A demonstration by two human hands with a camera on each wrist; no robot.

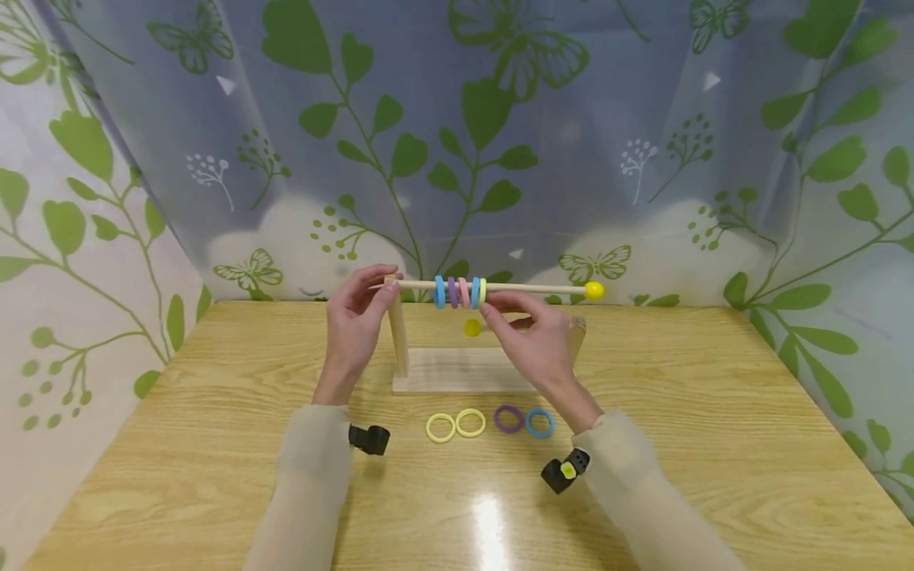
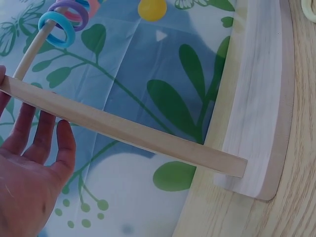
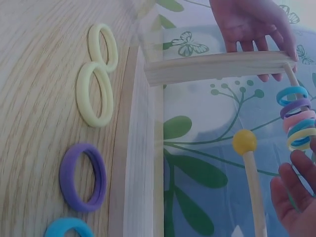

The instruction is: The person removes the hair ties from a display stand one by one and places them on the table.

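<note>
My left hand [image 1: 351, 323] holds the top of the wooden stand's left post [image 1: 398, 337], thumb in front and fingers behind. From that post a thin wooden rod [image 1: 531, 289] runs right to a yellow ball [image 1: 594, 290]. Threaded on the rod are a blue ring [image 1: 439, 293], a purple ring [image 1: 452, 293], a pink ring [image 1: 464, 293], another blue ring [image 1: 475, 293] and a pale yellow ring [image 3: 301, 139]. My right hand [image 1: 531, 337] pinches the pale yellow ring at the right end of this group, thumb and fingertips at its lower edge.
A second rod [image 3: 255, 192] with a yellow ball tip lies lower, partly behind my right hand. In front of the stand's base [image 1: 457, 369] lie two yellow rings [image 1: 441, 441], a purple ring [image 3: 66, 182] and a blue ring [image 1: 539, 435]. A patterned curtain [image 1: 571, 159] hangs behind the table.
</note>
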